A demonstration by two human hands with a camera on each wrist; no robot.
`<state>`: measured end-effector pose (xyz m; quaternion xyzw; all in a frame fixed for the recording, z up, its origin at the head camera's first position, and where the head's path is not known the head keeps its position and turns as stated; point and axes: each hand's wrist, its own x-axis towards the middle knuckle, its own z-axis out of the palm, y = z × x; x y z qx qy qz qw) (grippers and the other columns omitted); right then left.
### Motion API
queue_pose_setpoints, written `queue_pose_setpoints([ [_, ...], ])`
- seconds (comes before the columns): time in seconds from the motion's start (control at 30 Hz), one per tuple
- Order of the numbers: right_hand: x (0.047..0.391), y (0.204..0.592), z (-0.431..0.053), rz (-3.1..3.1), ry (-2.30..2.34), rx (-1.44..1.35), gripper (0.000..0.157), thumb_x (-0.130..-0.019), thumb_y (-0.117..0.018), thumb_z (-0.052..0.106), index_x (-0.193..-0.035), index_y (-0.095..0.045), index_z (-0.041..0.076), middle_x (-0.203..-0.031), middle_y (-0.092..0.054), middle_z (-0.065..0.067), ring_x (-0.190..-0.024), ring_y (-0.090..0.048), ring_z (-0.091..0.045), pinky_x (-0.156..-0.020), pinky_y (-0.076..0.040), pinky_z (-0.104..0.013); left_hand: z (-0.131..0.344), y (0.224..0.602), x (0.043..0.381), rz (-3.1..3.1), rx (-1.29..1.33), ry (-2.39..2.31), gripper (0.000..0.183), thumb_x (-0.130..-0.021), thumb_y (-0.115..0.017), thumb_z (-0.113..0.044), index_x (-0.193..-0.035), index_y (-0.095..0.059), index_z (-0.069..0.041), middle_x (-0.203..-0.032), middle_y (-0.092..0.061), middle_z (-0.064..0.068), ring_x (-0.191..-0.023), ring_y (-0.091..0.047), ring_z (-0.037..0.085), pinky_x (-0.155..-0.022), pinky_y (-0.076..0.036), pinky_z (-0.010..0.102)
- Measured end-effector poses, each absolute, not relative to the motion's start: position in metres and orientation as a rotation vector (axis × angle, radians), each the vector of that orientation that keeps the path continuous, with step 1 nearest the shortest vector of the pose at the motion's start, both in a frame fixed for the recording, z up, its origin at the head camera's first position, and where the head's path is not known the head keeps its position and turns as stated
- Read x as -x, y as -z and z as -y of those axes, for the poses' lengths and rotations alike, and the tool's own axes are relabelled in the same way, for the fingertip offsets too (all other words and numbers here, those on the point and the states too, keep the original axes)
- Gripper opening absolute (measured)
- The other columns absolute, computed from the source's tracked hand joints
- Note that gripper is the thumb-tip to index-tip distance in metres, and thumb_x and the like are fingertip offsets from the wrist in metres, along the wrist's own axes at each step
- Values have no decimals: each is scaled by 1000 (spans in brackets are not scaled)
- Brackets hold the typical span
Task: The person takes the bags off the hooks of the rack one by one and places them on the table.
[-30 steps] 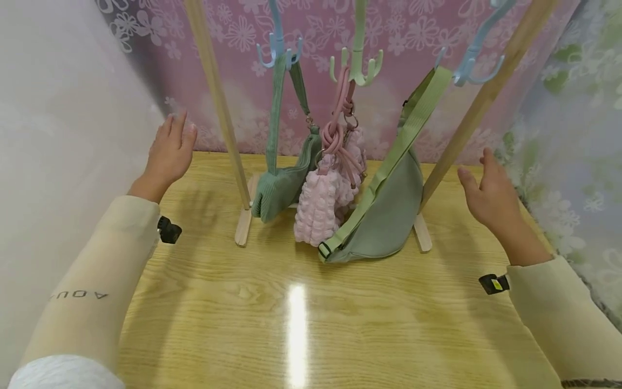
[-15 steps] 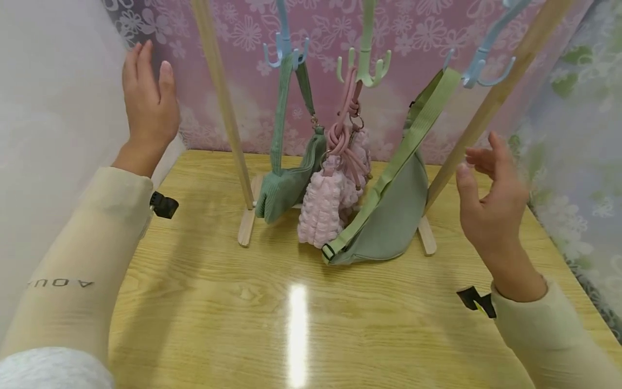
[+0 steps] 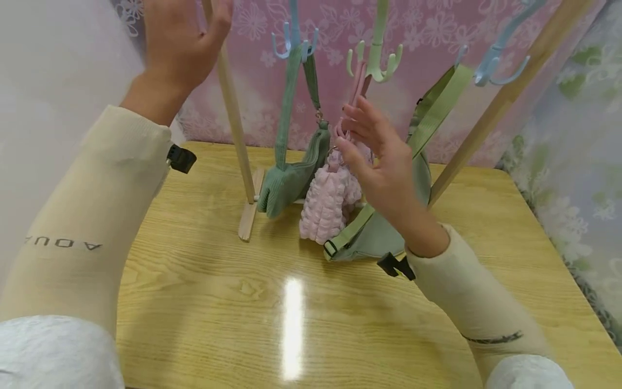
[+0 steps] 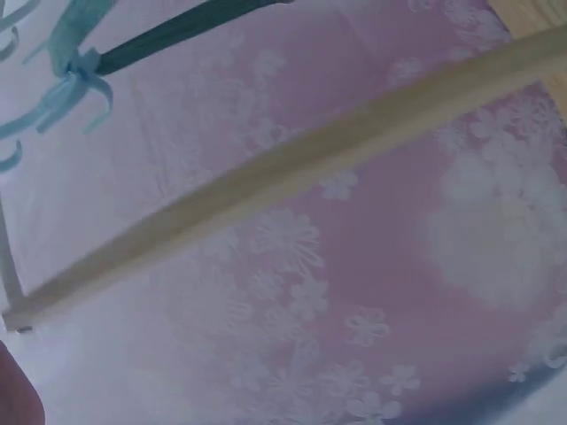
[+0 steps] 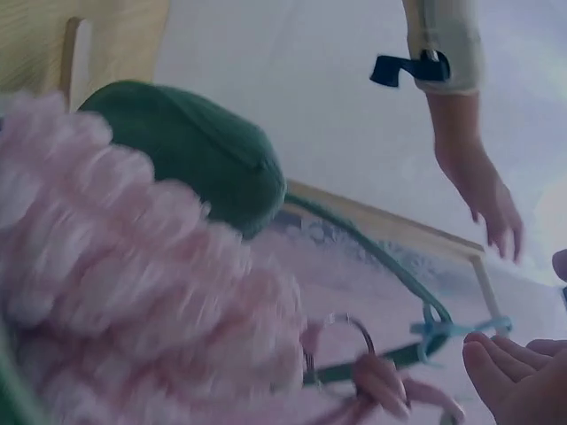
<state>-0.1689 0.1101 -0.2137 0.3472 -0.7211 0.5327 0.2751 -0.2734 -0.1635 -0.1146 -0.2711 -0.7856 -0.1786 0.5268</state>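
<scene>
At the top left of the head view my left hand (image 3: 177, 51) is raised beside the left wooden post (image 3: 230, 102), its upper part cut off by the frame. The right wrist view shows this left hand (image 5: 478, 181) holding nothing, fingers relaxed. My right hand (image 3: 386, 167) hovers before the pink puffy bag (image 3: 323, 208) and the sage-green belt bag (image 3: 374, 240), hiding parts of both. Its fingers are loosely bent around nothing. The pink bag hangs by a knotted cord from a pale green hook (image 3: 374, 65). Left of it, a green corduroy bag (image 3: 286, 186) hangs from a blue hook (image 3: 293, 46).
Another blue hook (image 3: 491, 62) carries the belt bag's strap near the right wooden post (image 3: 510, 100). A wooden foot (image 3: 248, 221) of the rack rests on the wood-grain table (image 3: 218, 319). Behind hangs a pink floral cloth (image 3: 325, 27).
My left hand has risen and shifted right toward the left post. My right hand has moved left from beside the right post to in front of the bags. The bags still hang.
</scene>
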Motion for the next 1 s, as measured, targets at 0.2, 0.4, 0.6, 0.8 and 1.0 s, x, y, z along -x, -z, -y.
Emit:
queue_pose_setpoints([
  [0.2,178,191,-68,2082,-1637,-840,60,-90,-56,7,-140,-25,-3,-138,-39,-14,-123,-43,-15,-101,-35,-25,146,100,281,1895,808,312,51,-90,-48,-41,-130,-46,-9,-131,-47,5,-121,-37,14,-108,-16,24],
  [0.4,202,188,-44,2108,-1840,-718,69,-90,-58,13,-144,-16,3,-143,-33,-11,-126,-39,-12,-100,-34,-21,141,85,289,1940,866,203,57,-91,-45,-50,-132,-45,-10,-133,-46,7,-123,-38,19,-108,-19,24],
  [0.6,230,201,-34,2182,-2034,-630,71,-90,-59,21,-145,-16,11,-140,-40,-6,-124,-41,-12,-94,-40,-19,134,74,295,2080,881,140,51,-93,-43,-47,-135,-45,-18,-132,-48,7,-121,-43,20,-106,-27,27],
  [0.8,246,217,-37,2255,-2054,-619,66,-88,-60,31,-143,-24,22,-132,-49,0,-118,-47,-6,-97,-39,-23,128,72,290,2368,717,170,53,-92,-43,-48,-139,-37,-25,-140,-40,2,-125,-39,18,-107,-25,27],
  [1.0,247,214,-41,2278,-2100,-659,61,-89,-58,27,-142,-29,21,-133,-48,-4,-115,-50,-10,-96,-40,-24,126,71,292,2365,711,158,50,-94,-40,-46,-139,-38,-25,-139,-40,1,-126,-36,16,-108,-22,26],
])
